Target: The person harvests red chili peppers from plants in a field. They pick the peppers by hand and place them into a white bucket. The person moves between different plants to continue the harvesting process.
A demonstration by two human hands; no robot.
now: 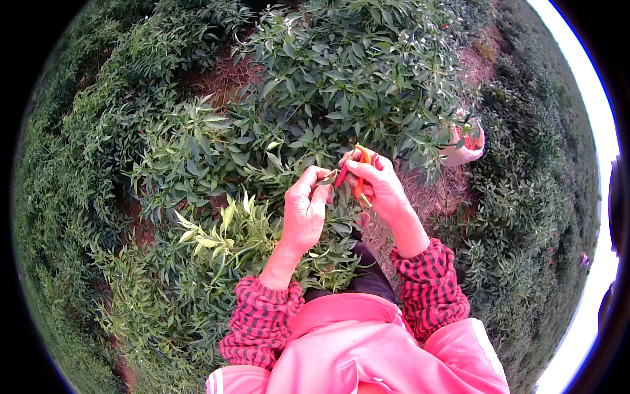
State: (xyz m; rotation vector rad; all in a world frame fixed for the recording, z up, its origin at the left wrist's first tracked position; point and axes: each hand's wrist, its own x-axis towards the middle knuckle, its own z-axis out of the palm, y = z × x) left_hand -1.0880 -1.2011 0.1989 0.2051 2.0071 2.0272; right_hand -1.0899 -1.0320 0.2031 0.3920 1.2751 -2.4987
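Note:
My right hand (pixel 386 192) holds a few chili peppers, among them an orange chili pepper (pixel 365 152) and a red chili pepper (pixel 340 176). The orange one curves across the fingers, and a green stem end shows below them. My left hand (pixel 304 209) is close beside it, thumb and forefinger pinched on a small dull green leaf (pixel 328 177) next to the red pepper. Whether that leaf is joined to the pepper cannot be made out. Both hands are above leafy chili plants (pixel 275 167), in front of my body.
A pale pink container (pixel 460 156) with red chilies inside stands at the right, partly behind leaves. Dry straw (pixel 433 192) covers the soil strip between rows. A pale-leaved branch (pixel 211 239) sticks out left of my left arm. Dense plants spread on both sides.

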